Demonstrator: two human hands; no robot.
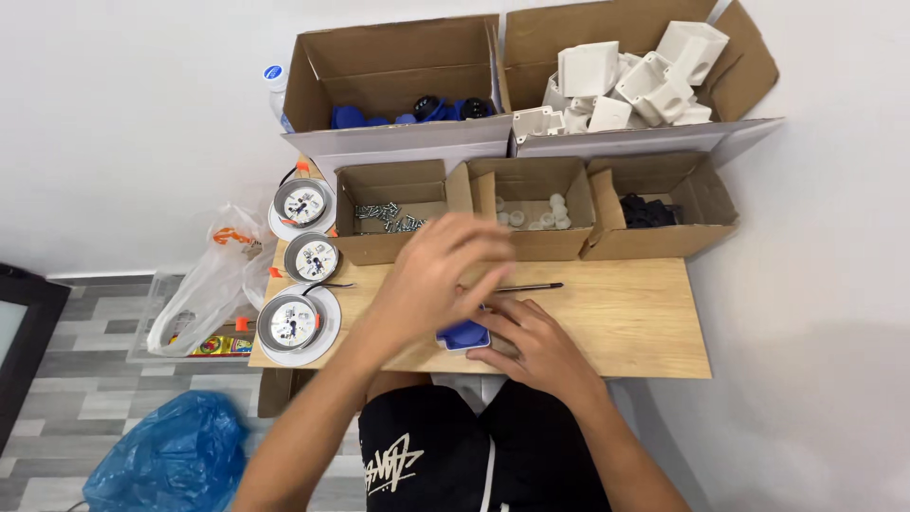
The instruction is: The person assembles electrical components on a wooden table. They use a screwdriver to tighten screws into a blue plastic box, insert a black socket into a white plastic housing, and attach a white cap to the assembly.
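Observation:
My left hand (445, 270) hovers blurred above the wooden table (626, 322), fingers spread, over a small blue plastic part (463, 335). My right hand (531, 343) rests on the table next to the blue part and touches or holds its right side; the grip is partly hidden by my left hand. A thin dark screwdriver (536, 286) lies on the table just behind both hands.
Three small cardboard boxes hold screws (389, 215), white caps (531, 216) and black parts (646, 210). Behind stand large boxes of blue parts (417, 109) and white housings (626, 81). Three round gauges (292, 322) sit at the table's left edge. Plastic bags lie on the floor.

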